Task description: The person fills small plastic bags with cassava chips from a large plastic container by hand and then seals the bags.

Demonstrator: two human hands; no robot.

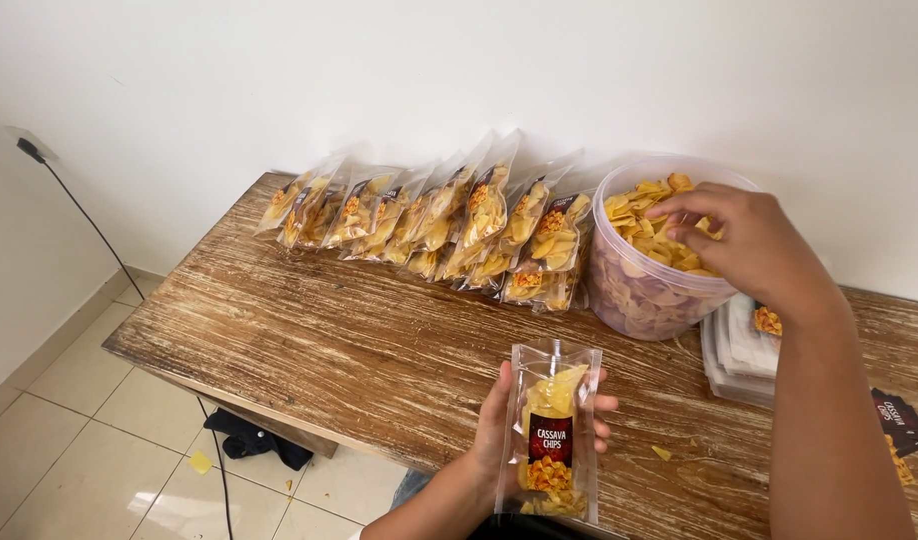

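My left hand (499, 420) holds a clear plastic pouch (551, 430) upright over the near table edge. The pouch has a dark label and some yellow chips inside, and its top looks open. My right hand (741, 238) reaches into a large round clear tub (639, 290) of yellow chips at the back right. Its fingers are pinched on chips (651, 228) at the top of the heap.
A row of several filled chip pouches (429, 215) leans against the white wall on the worn wooden table (329, 340). A stack of empty pouches (744, 350) lies right of the tub. A black cable (89, 225) runs down the wall to the tiled floor.
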